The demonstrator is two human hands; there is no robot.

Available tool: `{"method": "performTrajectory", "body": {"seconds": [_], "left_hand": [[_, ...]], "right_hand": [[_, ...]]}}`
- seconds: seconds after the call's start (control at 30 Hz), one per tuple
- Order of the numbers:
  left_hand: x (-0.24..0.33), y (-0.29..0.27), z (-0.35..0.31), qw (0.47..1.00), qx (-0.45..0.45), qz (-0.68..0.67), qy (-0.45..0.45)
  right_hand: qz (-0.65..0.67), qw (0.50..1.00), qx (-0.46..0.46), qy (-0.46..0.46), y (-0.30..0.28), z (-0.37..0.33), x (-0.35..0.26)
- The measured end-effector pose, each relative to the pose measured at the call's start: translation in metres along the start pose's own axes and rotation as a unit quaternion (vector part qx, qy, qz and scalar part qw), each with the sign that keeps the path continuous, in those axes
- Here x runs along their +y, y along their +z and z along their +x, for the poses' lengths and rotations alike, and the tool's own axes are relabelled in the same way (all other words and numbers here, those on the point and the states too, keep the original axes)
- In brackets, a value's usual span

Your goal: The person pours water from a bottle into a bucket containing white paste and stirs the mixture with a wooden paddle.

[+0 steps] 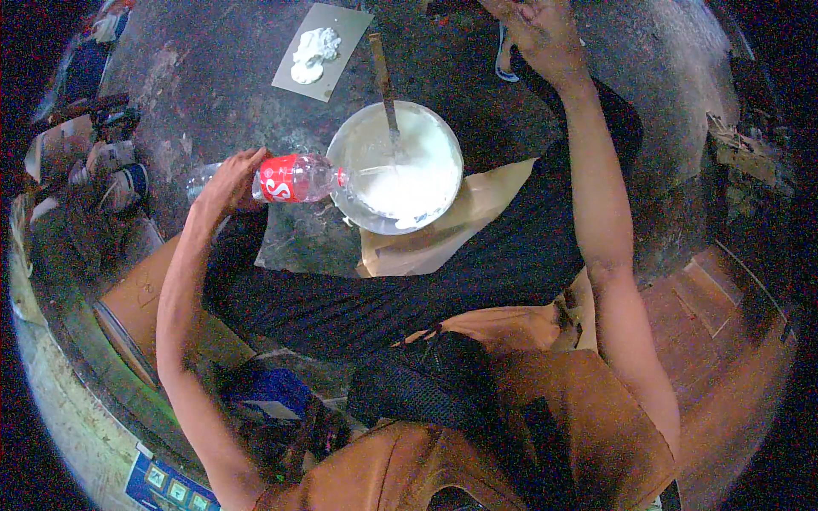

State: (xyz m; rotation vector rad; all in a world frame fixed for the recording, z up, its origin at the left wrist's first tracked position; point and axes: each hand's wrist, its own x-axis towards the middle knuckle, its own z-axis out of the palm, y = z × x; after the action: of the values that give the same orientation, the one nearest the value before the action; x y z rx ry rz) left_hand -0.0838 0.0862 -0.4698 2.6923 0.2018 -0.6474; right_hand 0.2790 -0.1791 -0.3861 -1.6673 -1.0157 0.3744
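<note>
My left hand [232, 180] is wrapped round a clear plastic bottle [315, 178] with a red label. The bottle lies nearly level, its mouth at the left rim of a round metal bowl [335, 140]. White paste or powder [413, 192] and some liquid fill part of the bowl. A flat wooden stick [383, 81] leans in it, its lower end in the mix. My right hand [545, 38] is held far out at the upper right, away from the bowl, with fingers curled. The top edge cuts the fingers off, and anything in them is hidden.
A small flat board [341, 78] bearing a heap of white paste [315, 55] lies beyond the bowl. Brown paper or card [486, 200] lies beside the bowl, near my dark-clothed leg [503, 247]. Assorted items stand at the far left, and broken scraps [745, 153] lie at the right.
</note>
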Motion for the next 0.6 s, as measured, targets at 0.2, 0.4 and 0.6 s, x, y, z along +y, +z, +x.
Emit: {"method": "performTrajectory", "body": {"seconds": [0.2, 0.4, 0.6], "left_hand": [[0.003, 0.009, 0.002, 0.999, -0.011, -0.031, -0.016], [-0.007, 0.032, 0.003, 0.987, -0.011, -0.160, -0.013], [-0.020, 0.051, -0.004, 0.833, 0.061, -0.527, -0.157]], "right_hand": [[-0.013, 1.000, 0.004, -0.004, 0.000, 0.000, -0.001], [-0.025, 1.000, 0.012, -0.005, -0.001, -0.001, -0.004], [-0.011, 1.000, 0.004, -0.003, -0.002, 0.000, -0.005]]}}
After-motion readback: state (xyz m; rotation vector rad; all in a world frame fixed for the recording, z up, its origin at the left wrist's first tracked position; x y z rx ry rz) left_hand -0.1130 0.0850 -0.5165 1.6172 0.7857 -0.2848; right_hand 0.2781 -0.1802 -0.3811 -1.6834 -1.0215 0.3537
